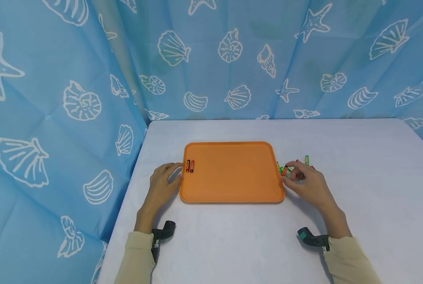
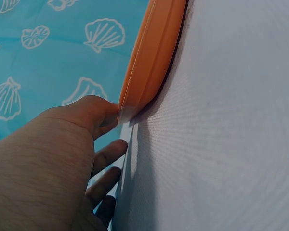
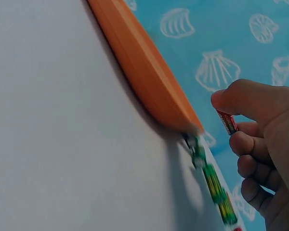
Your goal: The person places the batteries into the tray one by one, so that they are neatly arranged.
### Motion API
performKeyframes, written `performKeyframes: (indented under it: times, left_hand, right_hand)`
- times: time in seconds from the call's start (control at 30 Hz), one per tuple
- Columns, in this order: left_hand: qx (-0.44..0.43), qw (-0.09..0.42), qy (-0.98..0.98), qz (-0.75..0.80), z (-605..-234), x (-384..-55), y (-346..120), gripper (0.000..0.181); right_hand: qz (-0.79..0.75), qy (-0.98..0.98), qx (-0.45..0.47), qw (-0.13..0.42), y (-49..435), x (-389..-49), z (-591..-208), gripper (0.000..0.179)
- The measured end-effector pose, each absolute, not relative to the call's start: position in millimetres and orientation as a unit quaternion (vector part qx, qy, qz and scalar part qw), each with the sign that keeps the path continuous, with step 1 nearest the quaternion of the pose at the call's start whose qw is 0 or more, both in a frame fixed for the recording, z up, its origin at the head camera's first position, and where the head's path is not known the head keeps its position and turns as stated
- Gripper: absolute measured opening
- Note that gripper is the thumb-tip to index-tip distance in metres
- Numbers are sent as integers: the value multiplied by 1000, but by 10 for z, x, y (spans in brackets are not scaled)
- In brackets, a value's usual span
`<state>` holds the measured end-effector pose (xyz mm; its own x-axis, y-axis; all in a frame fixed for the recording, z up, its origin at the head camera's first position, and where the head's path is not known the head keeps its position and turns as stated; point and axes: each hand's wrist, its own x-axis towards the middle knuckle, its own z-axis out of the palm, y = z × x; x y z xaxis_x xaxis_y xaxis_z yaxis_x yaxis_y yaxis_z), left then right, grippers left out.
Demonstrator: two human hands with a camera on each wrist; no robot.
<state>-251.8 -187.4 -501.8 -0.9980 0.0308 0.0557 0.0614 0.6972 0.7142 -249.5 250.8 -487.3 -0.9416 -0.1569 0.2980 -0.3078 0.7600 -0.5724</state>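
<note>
An orange tray (image 1: 233,177) lies on the white table. Near its left end two red-and-black batteries (image 1: 192,166) stand side by side within the rim. My left hand (image 1: 160,185) touches the tray's left edge with its thumb and fingertips, the fingers loosely extended. Over by the tray's right edge, my right hand (image 1: 311,187) pinches a red battery (image 3: 227,122) between thumb and fingers, raised above the table. Several green batteries (image 3: 214,183) lie beside the tray there, with a few red ones among them, partly hidden by the right hand in the head view.
The white tablecloth (image 1: 233,240) extends around the tray on all sides. A blue curtain (image 1: 211,59) with white shell and starfish prints hangs behind the table and along its left side. Each wrist wears a black camera mount (image 1: 314,238).
</note>
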Motion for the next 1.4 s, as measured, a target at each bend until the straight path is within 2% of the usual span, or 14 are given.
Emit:
performKeyframes:
  times: [0.3,0.57,1.0,1.4]
  left_hand:
    - [-26,20,-923,-383,-5035,-2514,-1917,43]
    - [-24,22,-922,-386,-5037,-2509,-1936,42]
    - [-24,18,-920,-391,-5061,-2493,-1926,42]
    - [-35,29,-919,-392,-5035,-2538,-1913,41]
  right_hand:
    - [337,-921,167,105,2179,-2594,-4797,42]
    - [344,-914,205,71,1892,-2636,-4814,43]
    - [363,-894,252,75,1492,-2732,-4779,40]
    - [352,-902,244,51,1209,-2815,-4736,38]
